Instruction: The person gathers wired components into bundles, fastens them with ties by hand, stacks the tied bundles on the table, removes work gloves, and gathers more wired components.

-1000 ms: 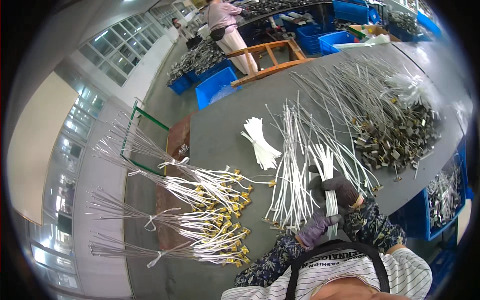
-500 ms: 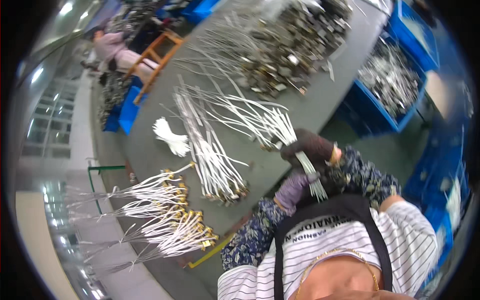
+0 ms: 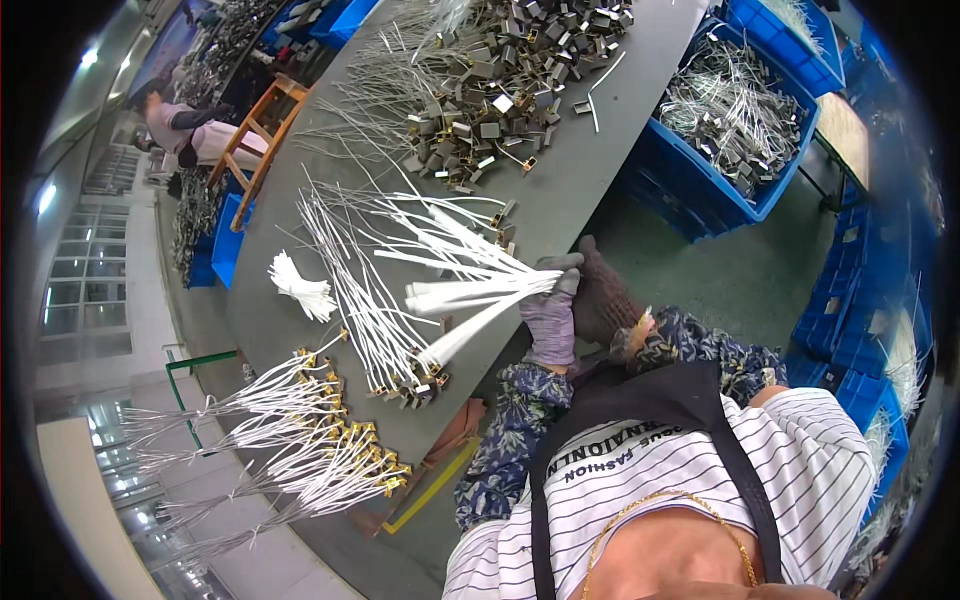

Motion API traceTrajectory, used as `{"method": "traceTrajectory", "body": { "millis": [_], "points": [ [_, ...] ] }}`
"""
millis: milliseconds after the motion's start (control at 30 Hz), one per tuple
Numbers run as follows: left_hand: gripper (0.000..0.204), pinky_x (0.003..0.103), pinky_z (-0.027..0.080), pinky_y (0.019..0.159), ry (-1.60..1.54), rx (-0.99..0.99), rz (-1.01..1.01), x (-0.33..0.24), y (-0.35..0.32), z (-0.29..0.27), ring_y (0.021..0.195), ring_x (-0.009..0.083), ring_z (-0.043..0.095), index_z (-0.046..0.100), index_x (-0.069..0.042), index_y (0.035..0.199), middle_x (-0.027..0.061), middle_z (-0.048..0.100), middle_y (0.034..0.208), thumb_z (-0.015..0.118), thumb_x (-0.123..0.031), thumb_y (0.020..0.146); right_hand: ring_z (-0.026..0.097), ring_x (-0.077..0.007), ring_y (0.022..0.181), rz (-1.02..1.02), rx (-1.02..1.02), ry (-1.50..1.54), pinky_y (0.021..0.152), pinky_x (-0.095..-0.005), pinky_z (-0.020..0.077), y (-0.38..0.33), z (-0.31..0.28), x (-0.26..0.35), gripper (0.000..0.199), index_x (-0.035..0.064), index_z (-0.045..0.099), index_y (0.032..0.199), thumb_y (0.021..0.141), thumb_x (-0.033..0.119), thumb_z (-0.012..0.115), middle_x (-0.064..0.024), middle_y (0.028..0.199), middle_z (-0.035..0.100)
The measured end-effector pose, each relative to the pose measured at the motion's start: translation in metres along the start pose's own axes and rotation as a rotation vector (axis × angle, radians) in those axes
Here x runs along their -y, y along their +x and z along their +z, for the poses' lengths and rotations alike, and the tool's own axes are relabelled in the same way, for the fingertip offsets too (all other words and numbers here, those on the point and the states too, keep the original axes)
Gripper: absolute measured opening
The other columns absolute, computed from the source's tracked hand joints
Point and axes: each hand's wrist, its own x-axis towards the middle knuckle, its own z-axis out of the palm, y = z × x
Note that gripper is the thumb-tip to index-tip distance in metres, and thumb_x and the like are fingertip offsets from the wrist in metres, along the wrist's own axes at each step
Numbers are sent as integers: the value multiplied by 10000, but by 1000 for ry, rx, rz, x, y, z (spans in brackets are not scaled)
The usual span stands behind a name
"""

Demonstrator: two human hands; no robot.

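A bundle of thin white tubes (image 3: pixel 480 290) fans out to the left above the table's near edge. My left hand (image 3: pixel 550 320), in a lilac-grey glove, is closed around its gathered end. Right beside it is my right hand (image 3: pixel 608 300), in a dark brown knitted glove, near the gathered end; its fingers are partly hidden, and I cannot tell whether it grips anything. Under and left of the bundle lie white-sleeved wires (image 3: pixel 375 330) with small dark metal blocks at their near ends. A short bunch of white tubes (image 3: pixel 300 287) rests farther left.
Tied wire bunches with yellow ends (image 3: pixel 320 430) lie along the grey table's (image 3: pixel 570 190) left edge. A heap of metal blocks with wires (image 3: pixel 500 90) covers the far part. Blue crates (image 3: pixel 700 185) stand at the right. Far left, a person (image 3: pixel 190 130) is near a wooden stool (image 3: pixel 260 125).
The white tubes now spread left from my left hand; earlier a bundle passed down through both hands. My left hand has risen toward the table. The whole view has shifted slightly.
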Motion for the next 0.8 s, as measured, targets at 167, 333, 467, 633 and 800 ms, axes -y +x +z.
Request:
{"method": "traceTrajectory", "body": {
  "millis": [167, 333, 467, 633, 800],
  "points": [
    [254, 314, 489, 874, 28, -72, -142, 2, 9, -36, 941, 196, 619, 637, 29, 1101, 109, 663, 1009, 562, -111, 902, 567, -231, 982, -167, -485, -972, 852, -378, 478, 22, 28, 13, 543, -59, 523, 1213, 929, 404, 549, -162, 1097, 591],
    [403, 316, 542, 715, -210, -174, -208, 11, 23, -88, 817, 215, 648, 580, 52, 1118, 172, 656, 942, 552, -315, 953, 616, -210, 789, -300, -944, -1568, 612, -313, 511, 120, 45, 46, 665, 1, 501, 1279, 779, 386, 710, -146, 1042, 611],
    [430, 284, 507, 580, -105, -60, -216, -3, 28, -62, 645, 159, 599, 591, -5, 946, 75, 623, 772, 530, -431, 946, 611, -207, 636, -281, -756, -1937, 545, -332, 504, 165, -28, 121, 470, 26, 602, 1133, 780, 322, 695, -129, 922, 644],
    [284, 255, 338, 349, -373, -212, -337, 43, 38, -109, 433, 116, 462, 528, -83, 804, 6, 524, 652, 600, -328, 929, 581, -193, 546, -349, -206, -2441, 484, -340, 477, 76, -28, 77, 108, 49, 636, 782, 771, 156, 633, -87, 710, 600],
    [300, 317, 525, 751, -331, -183, -303, 36, 49, -55, 896, 213, 612, 583, -12, 1184, 109, 644, 1061, 500, -200, 965, 583, -161, 622, -256, -476, -2169, 556, -313, 476, 8, 34, 42, 132, 56, 643, 833, 826, 183, 609, -47, 732, 586]
  ]
}}
